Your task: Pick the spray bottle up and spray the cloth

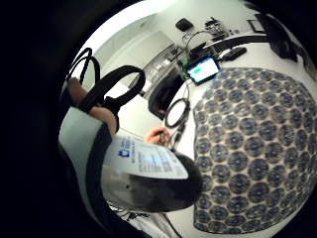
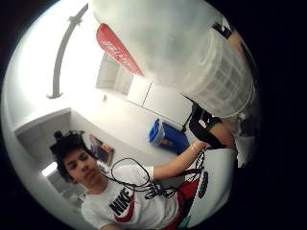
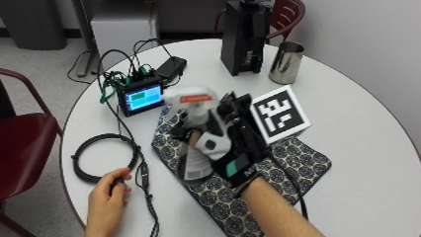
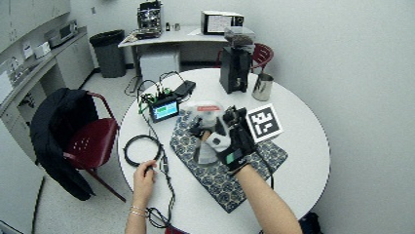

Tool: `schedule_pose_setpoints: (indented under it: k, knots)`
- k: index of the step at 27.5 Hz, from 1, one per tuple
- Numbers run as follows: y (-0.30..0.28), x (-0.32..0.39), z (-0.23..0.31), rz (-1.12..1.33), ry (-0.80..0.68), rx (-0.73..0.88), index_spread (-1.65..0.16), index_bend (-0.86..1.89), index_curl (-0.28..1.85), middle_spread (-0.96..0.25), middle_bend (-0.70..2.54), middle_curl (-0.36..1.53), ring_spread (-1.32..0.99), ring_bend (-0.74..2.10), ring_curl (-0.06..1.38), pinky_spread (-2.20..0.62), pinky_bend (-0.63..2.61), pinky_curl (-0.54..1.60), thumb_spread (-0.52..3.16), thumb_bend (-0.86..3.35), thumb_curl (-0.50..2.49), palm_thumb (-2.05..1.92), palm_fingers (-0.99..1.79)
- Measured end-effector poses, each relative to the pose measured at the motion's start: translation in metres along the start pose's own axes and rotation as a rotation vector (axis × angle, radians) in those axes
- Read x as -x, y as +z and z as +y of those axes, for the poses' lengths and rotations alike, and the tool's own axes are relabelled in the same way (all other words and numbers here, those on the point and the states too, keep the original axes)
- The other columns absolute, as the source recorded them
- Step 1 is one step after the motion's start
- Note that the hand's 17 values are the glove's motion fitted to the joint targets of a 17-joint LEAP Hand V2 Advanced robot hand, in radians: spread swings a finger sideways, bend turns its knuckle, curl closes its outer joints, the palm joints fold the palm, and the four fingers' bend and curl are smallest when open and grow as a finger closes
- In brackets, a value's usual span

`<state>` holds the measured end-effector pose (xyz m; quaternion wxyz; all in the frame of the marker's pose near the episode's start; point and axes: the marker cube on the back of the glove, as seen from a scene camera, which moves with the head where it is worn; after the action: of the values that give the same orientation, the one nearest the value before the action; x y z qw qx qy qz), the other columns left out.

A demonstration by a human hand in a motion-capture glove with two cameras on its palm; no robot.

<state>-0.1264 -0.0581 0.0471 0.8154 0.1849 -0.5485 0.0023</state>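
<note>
Above the patterned cloth on the round white table, your right hand grips the spray bottle; its label text is unreadable.

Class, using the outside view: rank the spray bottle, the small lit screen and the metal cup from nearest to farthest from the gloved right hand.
1. Spray bottle: gripped by the right hand, over the cloth.
2. Small screen: beyond the cloth, on the bare hand's side.
3. Metal cup: at the table's far side, beside the black grinder.

Spray bottle over cloth, prob. lifted; coiled cable left of cloth.
</note>
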Motion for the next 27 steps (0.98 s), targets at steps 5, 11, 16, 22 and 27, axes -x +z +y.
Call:
schedule_pose_setpoints:
  k: [5, 11, 16, 22, 27]
  knots:
    - [0.047, -0.001, 0.005, -0.039, -0.033, 0.081, -0.23, 0.12, 0.34, -0.14, 0.41, 0.5, -0.14, 0.6, 0.44, -0.18, 0.5, 0.38, 0.61, -0.03, 0.63, 1.03, 1.19]
    - [0.068, -0.019, 0.008, -0.05, -0.02, 0.114, -0.24, 0.12, 0.34, -0.14, 0.4, 0.49, -0.14, 0.6, 0.44, -0.18, 0.5, 0.37, 0.64, -0.03, 0.63, 1.02, 1.19]
    - [0.074, -0.019, 0.01, -0.064, -0.043, 0.115, -0.24, 0.12, 0.34, -0.14, 0.4, 0.49, -0.14, 0.59, 0.44, -0.17, 0.49, 0.37, 0.66, -0.03, 0.62, 1.02, 1.19]
    - [0.079, -0.017, 0.009, -0.081, -0.056, 0.096, -0.24, 0.12, 0.34, -0.14, 0.4, 0.49, -0.15, 0.59, 0.44, -0.17, 0.49, 0.37, 0.67, -0.03, 0.61, 1.02, 1.19]
    - [0.083, -0.025, 0.012, -0.085, -0.027, 0.11, -0.25, 0.11, 0.33, -0.14, 0.4, 0.49, -0.15, 0.58, 0.44, -0.18, 0.5, 0.38, 0.66, -0.03, 0.62, 1.02, 1.19]
